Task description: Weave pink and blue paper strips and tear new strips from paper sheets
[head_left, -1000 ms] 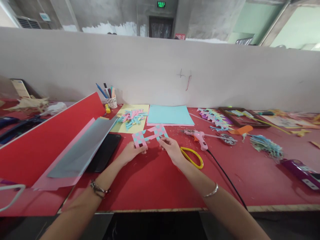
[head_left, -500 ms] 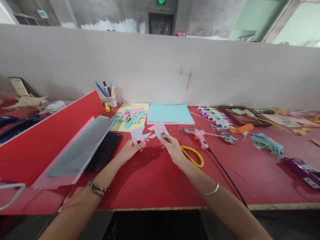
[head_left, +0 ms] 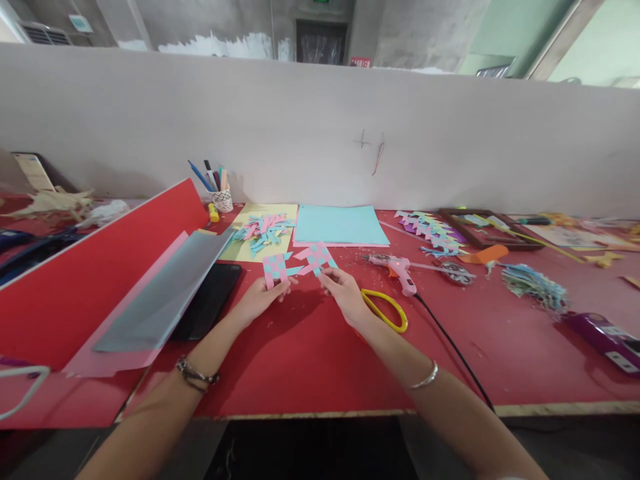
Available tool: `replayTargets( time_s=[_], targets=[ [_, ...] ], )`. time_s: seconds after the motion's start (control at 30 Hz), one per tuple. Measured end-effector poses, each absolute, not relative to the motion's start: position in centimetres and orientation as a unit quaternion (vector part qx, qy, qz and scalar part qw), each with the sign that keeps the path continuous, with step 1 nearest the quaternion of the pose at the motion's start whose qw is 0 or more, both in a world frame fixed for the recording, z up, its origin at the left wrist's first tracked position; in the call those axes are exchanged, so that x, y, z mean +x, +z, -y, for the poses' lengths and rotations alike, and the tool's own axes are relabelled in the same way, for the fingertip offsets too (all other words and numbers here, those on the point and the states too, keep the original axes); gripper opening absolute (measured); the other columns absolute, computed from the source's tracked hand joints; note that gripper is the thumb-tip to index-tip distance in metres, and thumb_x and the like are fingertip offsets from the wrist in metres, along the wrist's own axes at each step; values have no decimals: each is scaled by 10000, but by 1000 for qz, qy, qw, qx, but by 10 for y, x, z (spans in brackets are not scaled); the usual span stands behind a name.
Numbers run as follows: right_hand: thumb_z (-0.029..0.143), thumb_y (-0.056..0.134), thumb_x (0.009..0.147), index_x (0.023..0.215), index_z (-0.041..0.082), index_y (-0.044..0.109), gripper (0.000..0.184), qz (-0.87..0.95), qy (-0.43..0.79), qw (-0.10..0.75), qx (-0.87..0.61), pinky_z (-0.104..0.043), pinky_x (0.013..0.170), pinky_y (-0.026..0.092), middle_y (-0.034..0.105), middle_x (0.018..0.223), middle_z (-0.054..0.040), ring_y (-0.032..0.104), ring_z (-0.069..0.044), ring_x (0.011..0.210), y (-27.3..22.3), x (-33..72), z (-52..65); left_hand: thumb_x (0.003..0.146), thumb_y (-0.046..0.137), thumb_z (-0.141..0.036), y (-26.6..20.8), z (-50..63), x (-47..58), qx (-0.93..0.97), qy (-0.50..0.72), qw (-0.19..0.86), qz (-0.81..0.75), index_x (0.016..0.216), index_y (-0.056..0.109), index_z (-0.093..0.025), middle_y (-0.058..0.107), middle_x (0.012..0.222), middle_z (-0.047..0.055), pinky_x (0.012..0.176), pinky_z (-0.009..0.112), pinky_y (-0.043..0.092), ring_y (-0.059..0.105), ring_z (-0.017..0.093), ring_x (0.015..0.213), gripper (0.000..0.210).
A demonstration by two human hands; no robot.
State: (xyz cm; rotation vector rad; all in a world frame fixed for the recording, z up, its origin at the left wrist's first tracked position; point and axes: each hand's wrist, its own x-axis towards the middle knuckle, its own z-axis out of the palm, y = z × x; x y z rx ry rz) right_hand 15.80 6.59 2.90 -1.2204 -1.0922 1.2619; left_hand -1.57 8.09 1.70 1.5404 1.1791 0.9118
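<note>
A black slab (head_left: 213,303) lies on the counter (head_left: 300,367) left of the left hand (head_left: 259,299), which pinches a pink-and-blue weave (head_left: 273,267) above the counter. Just right of this, a second weave (head_left: 317,256) is pinched in the right hand (head_left: 347,293). Farther right lie a yellow loop (head_left: 401,325) and a glue gun (head_left: 400,271).

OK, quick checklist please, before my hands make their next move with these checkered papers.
1. Left checkered paper secure: ok, gripped in the left hand.
2. Right checkered paper secure: ok, pinched in the right hand.
3. Papers joined: cannot tell; their tips nearly meet, contact is unclear.
4. Glue gun set down: ok, lying on the table.
5. Glue gun hot: cannot tell.
6. Yellow handle fully visible: not ok, right arm partly hides it.
</note>
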Motion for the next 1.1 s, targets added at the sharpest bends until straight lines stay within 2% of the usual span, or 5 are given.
replayTargets(
  time_s=[0.27,0.57,0.83,0.97,1.1],
  targets=[
    [354,637,516,585,196,508,215,429,544,530,-489,-225,530,356,467,486,78,415,-62,476,31,159,-66,619,517,-476,16,-83,-17,622,386,473,-491,542,564,-182,494,506,-11,656,274,395,516,154,637,308],
    [371,676,461,549,197,434,311,374,602,539,-455,-228,554,356,594,602,28,488,-80,547,31,158,-65,608,555,-462,17,-78,-13,591,416,489,-489,755,632,-150,580,652,16,599,256,393,461,110,564,353],
    [305,701,430,525,193,448,293,348,609,557,-444,-217,530,323,453,530,73,399,-57,518,31,156,-65,651,428,-583,16,-77,-12,564,437,528,-461,678,631,-146,559,581,17,548,259,398,416,95,483,483],
    [269,699,422,639,198,525,287,336,608,567,-444,-220,545,322,493,588,69,426,-64,559,30,156,-66,583,523,-582,13,-79,-12,516,466,524,-492,546,586,-159,541,527,4,559,252,394,462,118,527,429],
    [220,694,424,713,194,591,308,309,622,567,-443,-220,544,308,507,574,71,417,-58,547,30,156,-67,521,616,-536,10,-82,-13,497,485,504,-514,613,608,-163,581,581,-3,618,253,392,517,149,626,384]
  ],
)
